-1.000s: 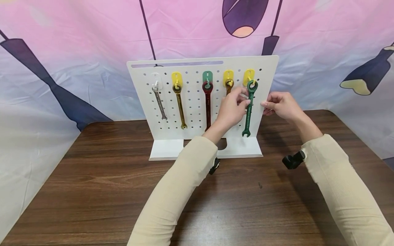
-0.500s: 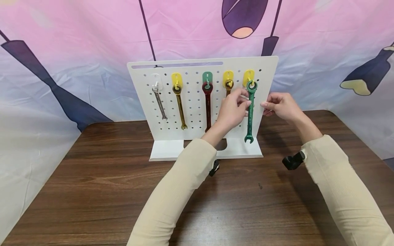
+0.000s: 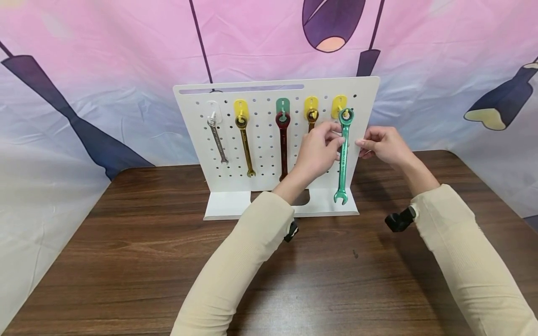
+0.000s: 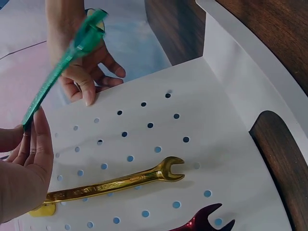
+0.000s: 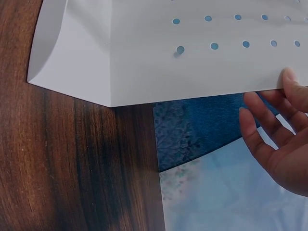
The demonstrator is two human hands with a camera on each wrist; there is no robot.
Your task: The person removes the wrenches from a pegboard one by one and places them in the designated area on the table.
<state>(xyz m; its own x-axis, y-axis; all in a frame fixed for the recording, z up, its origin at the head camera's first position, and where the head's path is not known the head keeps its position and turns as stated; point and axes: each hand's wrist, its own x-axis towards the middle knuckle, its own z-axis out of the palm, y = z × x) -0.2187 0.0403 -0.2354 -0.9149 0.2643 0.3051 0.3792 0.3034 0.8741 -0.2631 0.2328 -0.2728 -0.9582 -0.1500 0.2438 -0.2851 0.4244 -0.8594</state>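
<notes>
A green combination wrench (image 3: 343,163) is pinched near its upper shaft between the thumb and fingers of my left hand (image 3: 318,149). Its ring end overlaps the tip of the rightmost yellow hook (image 3: 337,102) in the head view. The open-jaw end tilts out from the white pegboard (image 3: 364,93), as the left wrist view also shows. My right hand (image 3: 385,143) grips the pegboard's right edge, thumb on the front face and fingers behind. Partly hidden behind my left hand, a gold-brown wrench (image 3: 312,122) hangs on another yellow hook.
Left along the board hang a dark red wrench (image 3: 283,144), a gold wrench (image 3: 246,149) and a small silver wrench (image 3: 217,142) on hooks. The board's white foot (image 3: 229,205) stands on the dark wooden table (image 3: 138,252). A printed cloth (image 3: 126,93) hangs close behind.
The green wrench's lower end has swung outward from the board and appears lower in the head view. My left hand keeps its pinch; my right hand has stayed at the edge.
</notes>
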